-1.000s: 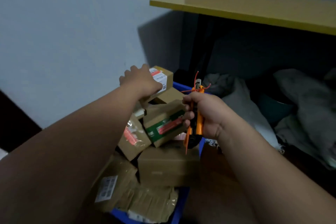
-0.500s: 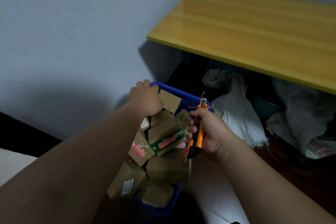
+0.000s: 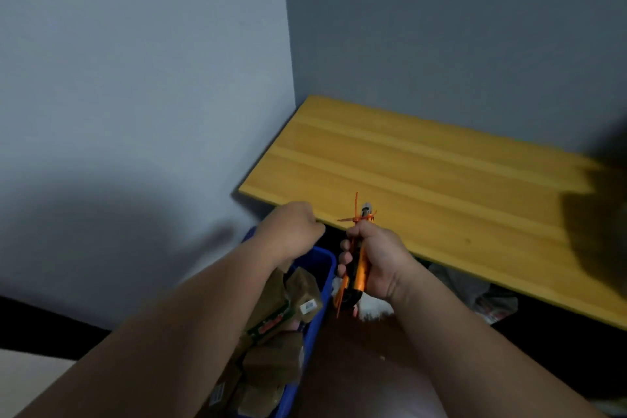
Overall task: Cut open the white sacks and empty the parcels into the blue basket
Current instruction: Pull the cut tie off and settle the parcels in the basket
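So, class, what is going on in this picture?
A person stands over a blue basket full of brown parcels. The right hand grips an orange cutter upright near the yellow table. The left hand is curled at the basket's far rim; whether it holds anything cannot be told.

dim, flat light | motion blur overall (parcels smeared) | dark shadow on left wall (image 3: 101,231)

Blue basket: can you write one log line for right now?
blue basket: holds parcels | left hand: on rim | right hand: gripping orange cutter
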